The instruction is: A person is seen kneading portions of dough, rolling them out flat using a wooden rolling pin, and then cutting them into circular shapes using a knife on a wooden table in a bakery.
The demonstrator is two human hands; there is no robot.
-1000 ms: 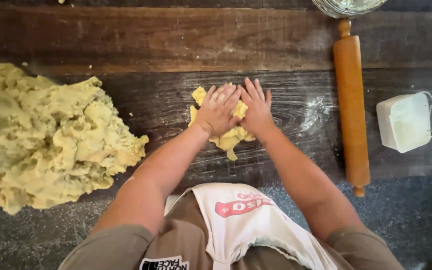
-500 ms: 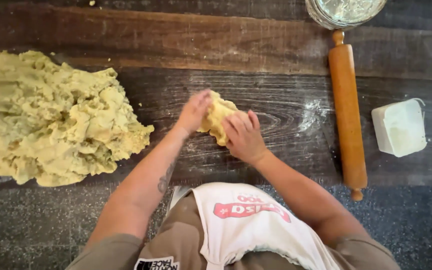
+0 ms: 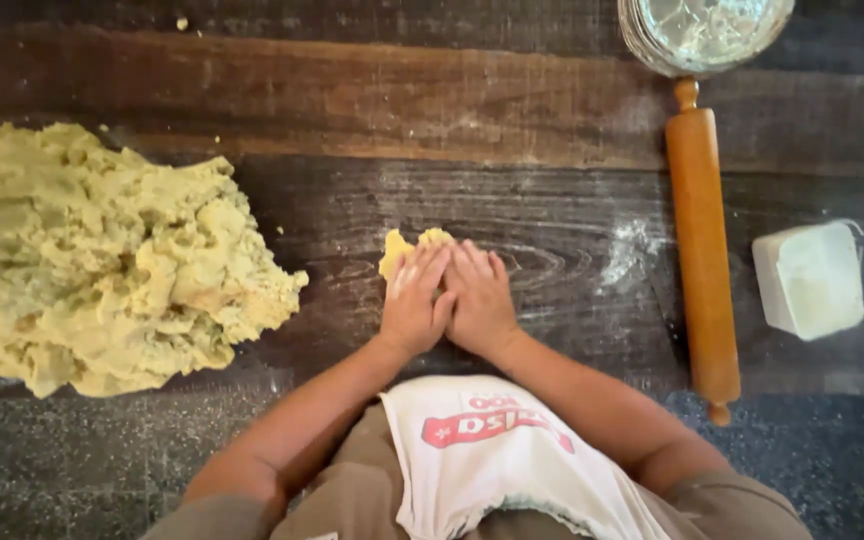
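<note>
A small piece of dough (image 3: 404,246) lies on the dark wooden tabletop (image 3: 352,100), near the middle of it and just in front of the person. It is pale yellow, and only its far edge shows, peeking out beyond the fingertips. Both hands lie flat on top of it, palms down, fingers straight and pointing away from the body. The left hand (image 3: 413,300) and the right hand (image 3: 479,298) sit side by side, touching along their inner edges, pressed together over the piece rather than curled around it.

To the left, well apart from the hands, a big rough heap of dough (image 3: 102,255) of the same yellow colour covers much of that side of the tabletop, lumpy and crumbly at its edges. A few crumbs lie scattered near it. To the right of the hands a wooden rolling pin (image 3: 702,250) lies lengthwise, pointing away from the person, with a dusting of flour on the wood beside it. Past its far end stands a glass jar (image 3: 707,35), seen from above. Further right sits a small white plastic tub (image 3: 810,280). At the bottom edge, a white apron (image 3: 502,460) with a red print covers the person's lap.
</note>
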